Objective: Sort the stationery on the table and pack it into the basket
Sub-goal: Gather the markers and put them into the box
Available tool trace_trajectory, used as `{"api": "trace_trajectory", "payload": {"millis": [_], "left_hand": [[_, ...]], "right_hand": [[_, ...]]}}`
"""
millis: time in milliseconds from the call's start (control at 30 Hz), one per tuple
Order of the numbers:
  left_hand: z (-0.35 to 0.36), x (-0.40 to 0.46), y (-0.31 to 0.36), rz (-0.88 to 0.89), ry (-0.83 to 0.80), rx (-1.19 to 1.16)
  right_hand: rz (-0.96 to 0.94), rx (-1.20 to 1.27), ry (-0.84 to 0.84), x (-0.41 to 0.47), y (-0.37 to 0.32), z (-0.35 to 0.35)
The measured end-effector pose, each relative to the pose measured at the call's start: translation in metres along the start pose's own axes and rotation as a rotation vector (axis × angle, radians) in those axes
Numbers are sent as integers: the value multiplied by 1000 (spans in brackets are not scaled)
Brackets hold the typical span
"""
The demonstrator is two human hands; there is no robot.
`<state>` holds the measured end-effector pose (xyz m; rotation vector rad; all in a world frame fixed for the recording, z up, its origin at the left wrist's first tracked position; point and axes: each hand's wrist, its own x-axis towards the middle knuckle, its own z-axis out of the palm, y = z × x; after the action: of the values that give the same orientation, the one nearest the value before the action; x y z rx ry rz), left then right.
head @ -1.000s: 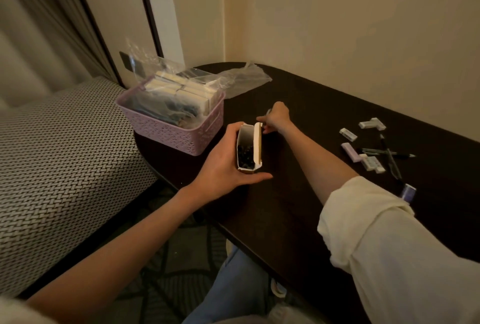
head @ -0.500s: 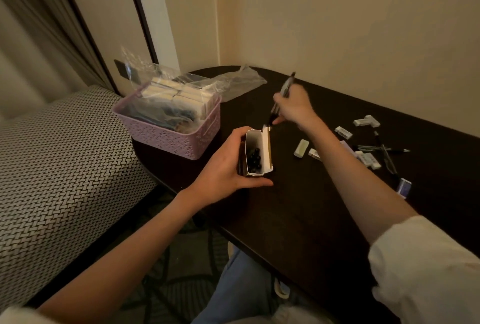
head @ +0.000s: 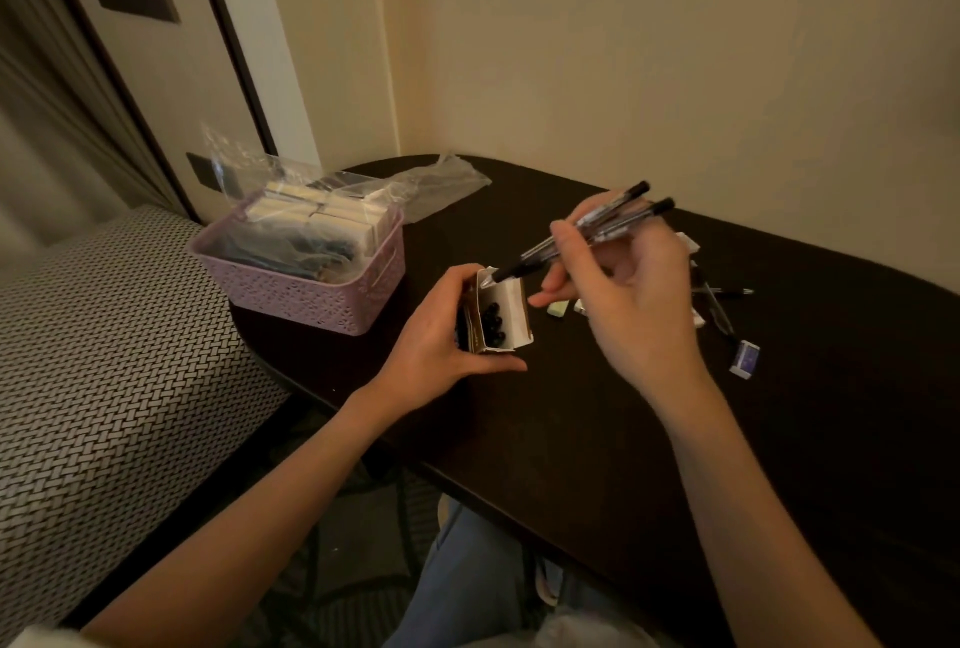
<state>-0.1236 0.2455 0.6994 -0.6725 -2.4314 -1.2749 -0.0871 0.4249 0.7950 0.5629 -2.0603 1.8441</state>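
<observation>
My left hand (head: 436, 335) grips a small white pen box (head: 501, 317), open at the top, with several black pen caps showing inside. My right hand (head: 631, 299) holds two clear pens with black caps (head: 592, 229); their lower tips touch the box's open flap. A lilac lattice basket (head: 311, 291) stands to the left on the dark table (head: 597, 439), filled with white boxes and plastic-wrapped packs. Loose pens (head: 719, 304) and small erasers, one purple-wrapped (head: 745, 359), lie to the right behind my right hand.
A crumpled clear plastic bag (head: 436, 182) lies behind the basket. A woven-pattern bed or bench (head: 104, 346) borders the table's left edge. The cream wall runs close along the table's far side. A pale green eraser (head: 558, 308) sits beside the box.
My right hand lifted pens off the table and brought them back toward me, so their tips now rest at the box's opening. The left hand kept the box nearly still.
</observation>
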Motion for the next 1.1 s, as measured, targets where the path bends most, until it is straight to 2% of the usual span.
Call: {"api": "trace_trajectory", "payload": {"millis": [333,567,733,833,1100], "left_hand": [[4,1,2,26,-14,45],[3,1,0,30,-2,45],[2,1,0,16,3,26],[2,2,0,24,3,22],[1,2,2,16,16,0]], "right_hand": [[2,-265,80,-5,20,11],[33,-309,30,-1,25,20],[-22,-613,-75,2,41,19],[-30,-701,-135,4,49,20],[15,-724,-177,16,53,26]]}}
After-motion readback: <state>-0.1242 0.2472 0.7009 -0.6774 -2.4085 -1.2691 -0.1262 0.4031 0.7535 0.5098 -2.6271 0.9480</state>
